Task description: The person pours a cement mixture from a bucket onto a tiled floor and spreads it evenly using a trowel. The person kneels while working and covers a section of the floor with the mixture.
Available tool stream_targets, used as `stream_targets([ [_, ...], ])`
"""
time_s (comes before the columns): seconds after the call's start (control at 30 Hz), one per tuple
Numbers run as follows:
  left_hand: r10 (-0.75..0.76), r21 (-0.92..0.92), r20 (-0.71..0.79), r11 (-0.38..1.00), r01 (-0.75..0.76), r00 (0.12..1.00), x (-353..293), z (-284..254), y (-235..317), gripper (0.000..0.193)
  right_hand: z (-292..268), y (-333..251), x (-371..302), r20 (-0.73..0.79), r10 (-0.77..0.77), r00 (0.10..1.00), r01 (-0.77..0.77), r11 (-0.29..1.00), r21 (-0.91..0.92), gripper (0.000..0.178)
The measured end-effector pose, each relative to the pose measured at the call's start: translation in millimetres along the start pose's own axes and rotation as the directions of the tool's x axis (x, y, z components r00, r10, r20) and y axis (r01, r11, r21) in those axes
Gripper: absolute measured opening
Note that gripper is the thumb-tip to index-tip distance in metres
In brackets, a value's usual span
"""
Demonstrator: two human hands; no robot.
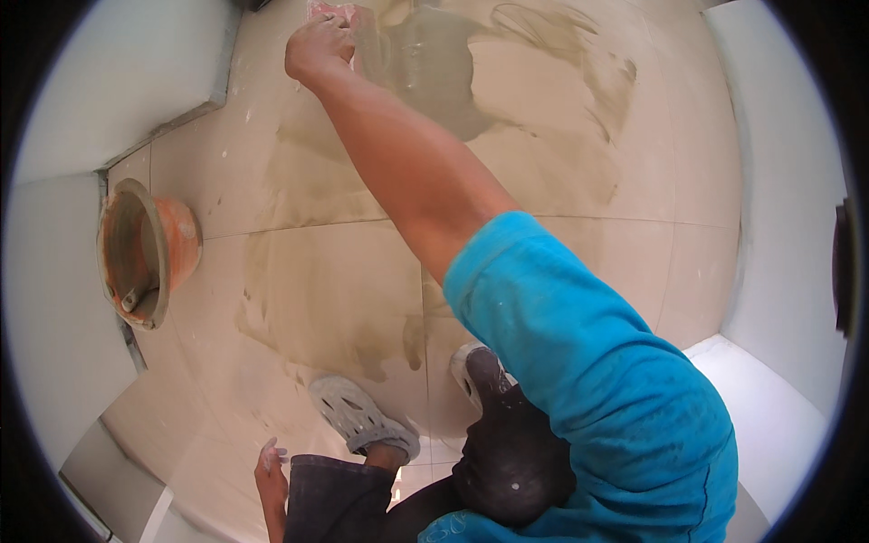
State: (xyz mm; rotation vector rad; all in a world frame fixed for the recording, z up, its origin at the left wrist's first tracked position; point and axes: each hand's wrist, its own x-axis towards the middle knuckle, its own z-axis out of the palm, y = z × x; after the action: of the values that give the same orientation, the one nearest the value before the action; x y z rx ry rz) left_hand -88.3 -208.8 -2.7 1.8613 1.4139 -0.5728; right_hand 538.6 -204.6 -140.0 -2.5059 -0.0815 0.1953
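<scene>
My right arm, in a blue sleeve, stretches far forward across the tiled floor (344,290). At its end my right hand (319,47) is closed around a reddish-pink grout float (364,43), partly cut off by the upper edge of the view. The float lies against the tiles beside a wet patch of grey-green grout (434,68). Thinner smears of the same paste spread over the tiles toward my feet. Low on the left, my left hand (272,471) hangs beside my bent knee, with pale residue on its fingertips. Its fingers are slightly apart and nothing shows in them.
An orange bucket (184,237), crusted with grey paste, lies tipped or leans at the left wall, with a small tool (134,297) inside. Pale walls rise on both sides. My grey clogs (348,412) stand on the tiles close to the smears.
</scene>
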Motion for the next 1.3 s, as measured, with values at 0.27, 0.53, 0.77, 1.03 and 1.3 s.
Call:
stream_targets([
  [0.27,-0.004,-0.014,-0.034,1.000,0.004,0.999,-5,-1,-5,0.043,-69,43,-45,-0.152,-0.366,0.918,0.358,0.930,-0.080,0.058],
  [0.53,0.039,0.001,-0.008,0.999,-0.039,0.999,4,0,3,0.042,8,80,-244,-0.015,-0.826,0.563,0.816,0.559,-0.147,0.048],
  [0.77,0.044,0.000,-0.011,0.999,-0.044,0.999,0,2,16,0.041,8,58,-170,0.087,-0.571,0.816,0.576,0.815,-0.059,0.052],
  [1.03,0.057,-0.007,0.006,0.998,-0.057,0.998,6,2,6,0.042,-25,63,-66,-0.089,-0.350,0.933,0.347,0.937,-0.041,0.050],
  [1.3,0.085,-0.011,0.009,0.996,-0.085,0.996,12,-2,1,0.041,-188,276,43,0.103,-0.629,0.770,0.264,0.462,0.847,0.034],
])
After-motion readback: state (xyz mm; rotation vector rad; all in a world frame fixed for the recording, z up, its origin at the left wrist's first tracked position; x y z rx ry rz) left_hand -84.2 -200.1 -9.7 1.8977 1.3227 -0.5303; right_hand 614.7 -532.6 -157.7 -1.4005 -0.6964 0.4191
